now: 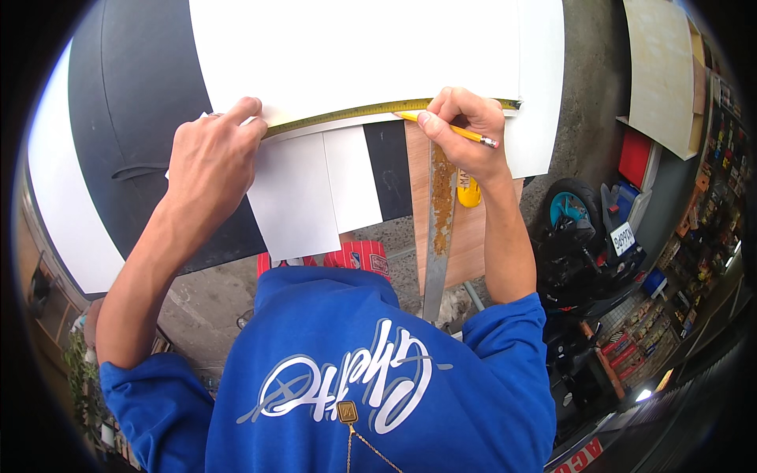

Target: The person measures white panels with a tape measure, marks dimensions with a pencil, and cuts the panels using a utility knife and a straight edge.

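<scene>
A yellow tape measure's blade (339, 116) stretches across the near edge of a large white sheet (355, 55). My left hand (213, 154) is closed around the blade's left end; whatever sits inside that fist is hidden. My right hand (467, 130) pinches a yellow pencil (475, 136) with an eraser at its end. The pencil's point rests at the sheet's edge, right beside the tape. Under this hand, the far end of the blade reaches the sheet's right side.
Smaller white pieces (296, 197) overhang the table's near edge. A rusty metal strip (440, 229) and a rounded yellow object (469, 191) lie on a wooden board (465, 260). Dark material (142, 71) covers the left side. A motorcycle (583, 244) stands at right.
</scene>
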A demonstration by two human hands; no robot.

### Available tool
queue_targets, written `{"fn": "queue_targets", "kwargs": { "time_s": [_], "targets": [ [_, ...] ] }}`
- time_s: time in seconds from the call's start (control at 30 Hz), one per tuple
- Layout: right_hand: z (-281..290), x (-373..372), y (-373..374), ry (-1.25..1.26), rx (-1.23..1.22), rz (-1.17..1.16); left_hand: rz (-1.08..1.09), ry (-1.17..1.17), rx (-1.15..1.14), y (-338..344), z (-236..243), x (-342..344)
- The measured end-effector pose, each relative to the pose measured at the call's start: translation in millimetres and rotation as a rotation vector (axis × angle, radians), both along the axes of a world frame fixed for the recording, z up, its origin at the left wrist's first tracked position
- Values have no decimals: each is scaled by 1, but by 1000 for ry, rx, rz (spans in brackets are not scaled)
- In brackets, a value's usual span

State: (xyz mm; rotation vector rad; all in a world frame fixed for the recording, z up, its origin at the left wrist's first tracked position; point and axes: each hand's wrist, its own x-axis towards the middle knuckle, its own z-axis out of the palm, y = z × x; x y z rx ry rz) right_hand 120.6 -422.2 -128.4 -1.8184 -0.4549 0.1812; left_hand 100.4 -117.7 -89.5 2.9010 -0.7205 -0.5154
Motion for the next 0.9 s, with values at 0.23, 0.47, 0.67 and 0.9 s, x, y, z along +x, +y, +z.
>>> {"fn": "queue_targets", "kwargs": {
  "time_s": [0.23,0.47,0.67,0.9],
  "targets": [
    [0,-1,-1,20,-17,11,-11,-17,1,0,1,0],
    [0,0,-1,12,-15,15,-12,-23,7,0,0,0],
    [1,-1,1,31,-1,-7,-4,-13,-17,-2,2,0],
    [0,-1,-1,33,-16,0,-22,-24,7,0,0,0]
  ]
}}
